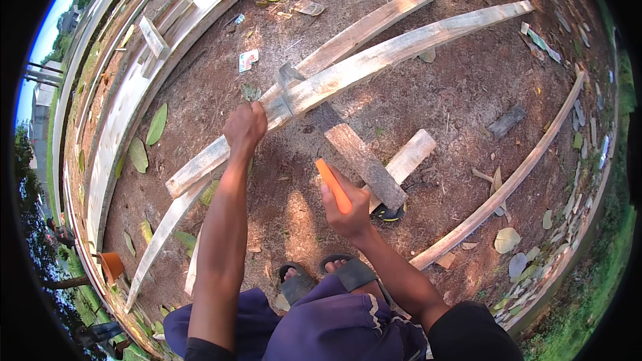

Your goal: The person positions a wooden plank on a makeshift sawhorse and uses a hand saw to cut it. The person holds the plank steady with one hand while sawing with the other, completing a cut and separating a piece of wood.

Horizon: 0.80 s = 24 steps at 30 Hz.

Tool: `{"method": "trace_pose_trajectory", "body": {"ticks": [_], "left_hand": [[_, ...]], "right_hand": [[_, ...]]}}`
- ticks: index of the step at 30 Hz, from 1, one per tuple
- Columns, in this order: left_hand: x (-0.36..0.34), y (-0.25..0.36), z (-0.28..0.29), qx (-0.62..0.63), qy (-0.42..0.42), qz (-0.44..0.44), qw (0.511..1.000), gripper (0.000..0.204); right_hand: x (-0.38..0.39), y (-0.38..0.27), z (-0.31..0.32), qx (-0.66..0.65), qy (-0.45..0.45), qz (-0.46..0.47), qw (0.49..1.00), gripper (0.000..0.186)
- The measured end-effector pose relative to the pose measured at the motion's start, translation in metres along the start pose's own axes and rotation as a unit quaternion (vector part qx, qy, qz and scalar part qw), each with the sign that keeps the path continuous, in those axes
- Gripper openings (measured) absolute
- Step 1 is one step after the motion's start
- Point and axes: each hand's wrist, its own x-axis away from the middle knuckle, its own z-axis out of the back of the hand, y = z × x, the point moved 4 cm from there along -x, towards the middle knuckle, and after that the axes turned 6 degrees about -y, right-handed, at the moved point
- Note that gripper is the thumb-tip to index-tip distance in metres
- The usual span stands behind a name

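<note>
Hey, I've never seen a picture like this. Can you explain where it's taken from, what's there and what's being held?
There's no machine here, just a person's two bare hands. The single picture comes from a wide fisheye camera worn on the head, looking down, so straight edges bend near its rim. Over the bare earth you see a long plank, a second plank beyond it, a short dark block, a thin wooden strip and scattered leaves. The left hand grips the long plank; the right hand grips an orange handle. What's attached to it isn't clear.
</note>
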Motion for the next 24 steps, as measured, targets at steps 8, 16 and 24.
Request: {"method": "trace_pose_trajectory", "body": {"ticks": [8,16,24], "left_hand": [[0.009,0.016,0.0,0.007,0.018,-0.014,1.0,0.06],[0.005,0.008,0.004,0.014,0.022,-0.012,1.0,0.056],[0.009,0.007,0.002,0.016,0.077,-0.037,0.996,0.056]], "right_hand": [[-0.036,0.009,-0.013,-0.032,0.038,0.021,0.999,0.041],[0.049,0.004,0.023,0.032,0.024,0.036,0.999,0.044],[0.127,-0.003,0.076,0.082,-0.029,0.012,0.996,0.051]]}}
